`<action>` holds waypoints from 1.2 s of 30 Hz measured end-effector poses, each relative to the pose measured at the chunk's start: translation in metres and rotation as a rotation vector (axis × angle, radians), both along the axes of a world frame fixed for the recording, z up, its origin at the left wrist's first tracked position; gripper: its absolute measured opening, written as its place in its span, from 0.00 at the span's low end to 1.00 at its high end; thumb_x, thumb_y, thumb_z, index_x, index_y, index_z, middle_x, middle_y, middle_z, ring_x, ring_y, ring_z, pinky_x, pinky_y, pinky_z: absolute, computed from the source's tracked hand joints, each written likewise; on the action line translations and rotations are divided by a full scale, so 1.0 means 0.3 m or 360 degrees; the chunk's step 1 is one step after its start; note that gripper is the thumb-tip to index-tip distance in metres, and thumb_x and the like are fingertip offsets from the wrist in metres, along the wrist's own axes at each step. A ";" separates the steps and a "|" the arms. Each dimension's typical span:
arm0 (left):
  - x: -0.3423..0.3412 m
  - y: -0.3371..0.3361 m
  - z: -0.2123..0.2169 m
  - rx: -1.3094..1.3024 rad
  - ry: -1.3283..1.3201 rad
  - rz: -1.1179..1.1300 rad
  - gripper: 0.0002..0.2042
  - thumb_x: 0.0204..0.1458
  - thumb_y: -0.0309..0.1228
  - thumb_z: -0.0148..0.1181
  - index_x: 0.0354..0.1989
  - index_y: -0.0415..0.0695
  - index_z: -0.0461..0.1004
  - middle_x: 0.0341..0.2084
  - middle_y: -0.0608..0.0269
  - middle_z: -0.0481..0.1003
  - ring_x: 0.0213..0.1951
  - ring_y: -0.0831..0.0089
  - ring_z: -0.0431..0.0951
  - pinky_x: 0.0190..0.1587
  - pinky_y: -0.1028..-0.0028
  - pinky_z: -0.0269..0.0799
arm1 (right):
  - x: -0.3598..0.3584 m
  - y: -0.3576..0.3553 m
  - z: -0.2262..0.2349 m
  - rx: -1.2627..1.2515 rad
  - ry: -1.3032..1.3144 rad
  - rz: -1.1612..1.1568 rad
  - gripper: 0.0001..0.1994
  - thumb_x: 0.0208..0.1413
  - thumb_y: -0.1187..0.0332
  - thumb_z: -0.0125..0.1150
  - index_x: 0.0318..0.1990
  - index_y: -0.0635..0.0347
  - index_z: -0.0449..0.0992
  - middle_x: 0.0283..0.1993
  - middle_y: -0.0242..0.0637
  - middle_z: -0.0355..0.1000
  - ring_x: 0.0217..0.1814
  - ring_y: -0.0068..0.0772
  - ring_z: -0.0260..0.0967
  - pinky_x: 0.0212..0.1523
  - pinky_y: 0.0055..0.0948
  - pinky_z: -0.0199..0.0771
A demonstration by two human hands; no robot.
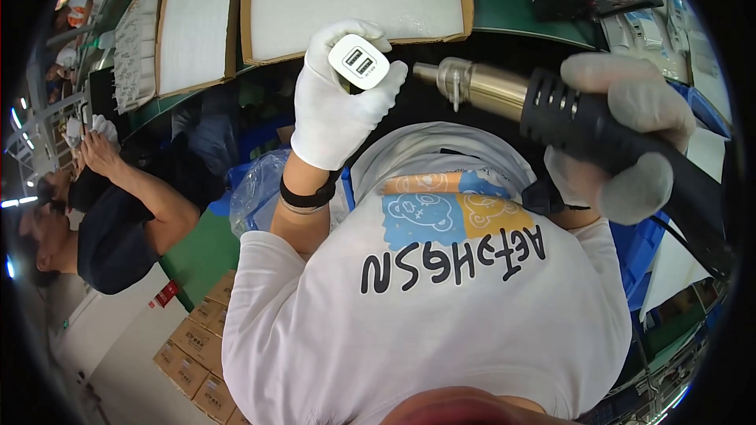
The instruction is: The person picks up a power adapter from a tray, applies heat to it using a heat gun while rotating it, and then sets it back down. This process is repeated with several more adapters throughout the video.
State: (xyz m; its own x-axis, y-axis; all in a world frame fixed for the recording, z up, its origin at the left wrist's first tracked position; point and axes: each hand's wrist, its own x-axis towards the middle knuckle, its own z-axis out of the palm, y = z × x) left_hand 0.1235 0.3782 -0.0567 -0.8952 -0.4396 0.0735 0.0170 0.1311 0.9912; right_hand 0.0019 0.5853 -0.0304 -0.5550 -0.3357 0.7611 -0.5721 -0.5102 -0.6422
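Note:
My left hand (339, 110), in a white glove, holds a small white USB charger (358, 61) by its sides. The end with two USB ports faces up toward me. In my gloved right hand (626, 118) is a hot-air gun (543, 106) with a black handle and a metal barrel. My fingers are wrapped round the handle. The narrow nozzle points left at the charger, with a gap between the two.
A cardboard tray (358, 0) lined with white foam lies on the green bench ahead. Another lined tray (197, 24) sits to its left. At far left a co-worker (118, 212) handles something white. Blue bins (634, 248) and stacked cartons (197, 346) are around me.

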 end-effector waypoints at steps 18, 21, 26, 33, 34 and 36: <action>0.011 0.022 -0.035 -0.0093 -0.0106 0.0057 0.21 0.40 0.17 0.63 0.43 0.43 0.65 0.35 0.63 0.72 0.34 0.78 0.74 0.38 0.80 0.71 | -0.024 0.008 0.006 0.0202 -0.0080 0.0242 0.23 0.54 0.50 0.55 0.44 0.63 0.66 0.38 0.56 0.71 0.33 0.37 0.73 0.29 0.27 0.76; 0.017 0.019 -0.035 -0.0167 -0.0123 0.0050 0.21 0.39 0.17 0.63 0.43 0.43 0.65 0.36 0.62 0.71 0.36 0.75 0.74 0.39 0.78 0.71 | -0.040 -0.003 -0.015 0.0156 -0.0113 0.0427 0.22 0.54 0.52 0.56 0.44 0.63 0.66 0.39 0.56 0.71 0.34 0.37 0.74 0.30 0.28 0.77; 0.026 0.008 -0.040 -0.0618 -0.0125 0.0007 0.23 0.36 0.17 0.61 0.45 0.43 0.65 0.36 0.60 0.70 0.38 0.70 0.73 0.42 0.75 0.69 | -0.030 -0.006 -0.011 -0.0025 -0.0207 0.0281 0.19 0.56 0.56 0.55 0.44 0.64 0.66 0.40 0.58 0.71 0.33 0.37 0.74 0.30 0.27 0.77; 0.032 0.015 -0.028 -0.0628 -0.0139 -0.0027 0.25 0.36 0.16 0.58 0.47 0.42 0.65 0.36 0.60 0.70 0.37 0.71 0.72 0.41 0.76 0.69 | -0.031 0.010 0.008 0.0098 -0.0188 0.0271 0.20 0.57 0.55 0.53 0.44 0.66 0.67 0.39 0.60 0.71 0.31 0.37 0.74 0.29 0.27 0.78; 0.037 0.017 -0.026 -0.0542 -0.0132 -0.0030 0.25 0.36 0.16 0.57 0.48 0.42 0.64 0.36 0.60 0.71 0.37 0.72 0.72 0.41 0.77 0.69 | -0.031 0.010 0.007 0.0118 -0.0170 0.0340 0.20 0.57 0.55 0.52 0.44 0.66 0.67 0.38 0.60 0.71 0.31 0.38 0.74 0.29 0.27 0.78; 0.043 0.020 -0.023 -0.0461 -0.0129 -0.0039 0.25 0.36 0.16 0.57 0.48 0.42 0.64 0.36 0.61 0.71 0.36 0.73 0.72 0.41 0.77 0.69 | -0.033 0.002 -0.003 0.0099 -0.0096 0.0370 0.20 0.57 0.55 0.52 0.44 0.66 0.67 0.38 0.60 0.71 0.31 0.38 0.74 0.29 0.27 0.78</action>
State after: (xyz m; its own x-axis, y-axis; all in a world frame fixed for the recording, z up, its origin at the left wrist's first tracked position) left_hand 0.1363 0.3842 -0.0637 -0.9132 -0.3892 0.1207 -0.0539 0.4090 0.9109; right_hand -0.0081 0.5860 -0.0312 -0.5011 -0.5050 0.7027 -0.4034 -0.5821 -0.7060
